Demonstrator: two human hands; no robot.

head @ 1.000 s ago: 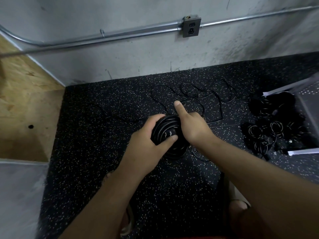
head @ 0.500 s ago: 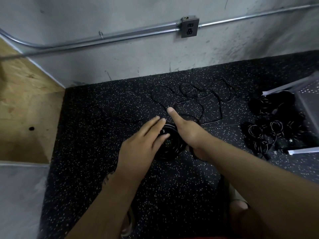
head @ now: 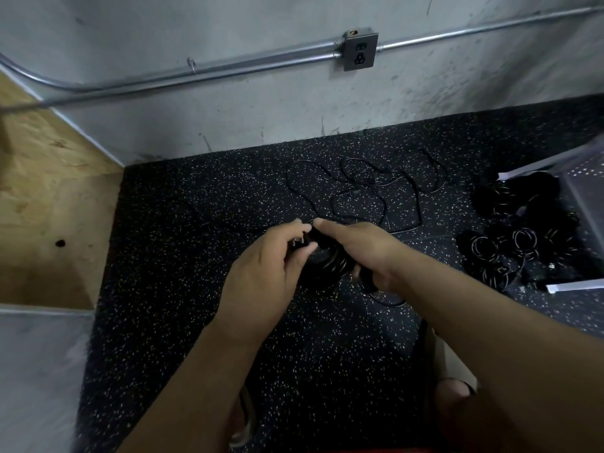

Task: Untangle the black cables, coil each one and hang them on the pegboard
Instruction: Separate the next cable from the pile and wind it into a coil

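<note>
A person stands in sandals (head: 454,377) on a black speckled rubber floor (head: 196,256), both forearms reaching forward and down. Between the hands, held just above the floor, is a coiled cable (head: 327,266), its black loops stacked in a thick ring that tilts toward the camera. The left hand (head: 264,273) pinches the plug (head: 298,242) at the coil's upper left edge between thumb and curled fingers. The right hand (head: 369,250) lays a straight index finger across the top of the ring while its other fingers curl round the right side (a short tail of cable droops from under that hand to the floor).

Just beyond the hands a thin loose cable (head: 359,194) sprawls in open loops, not yet gathered. Well to the right lies a heap of finished coils (head: 503,253), resting partly on a pale perforated pegboard (head: 585,181) that appears to lie on the floor, not hang. The wall behind carries a metal conduit (head: 228,65) and an outlet (head: 360,52); a plywood panel (head: 42,191) closes the left side.

The step in hand looks like securing the plug end so the ring holds. The pegboard lies to the coil's right, so the right hand, already wrapped round that side, is the nearer one to carry it across.
</note>
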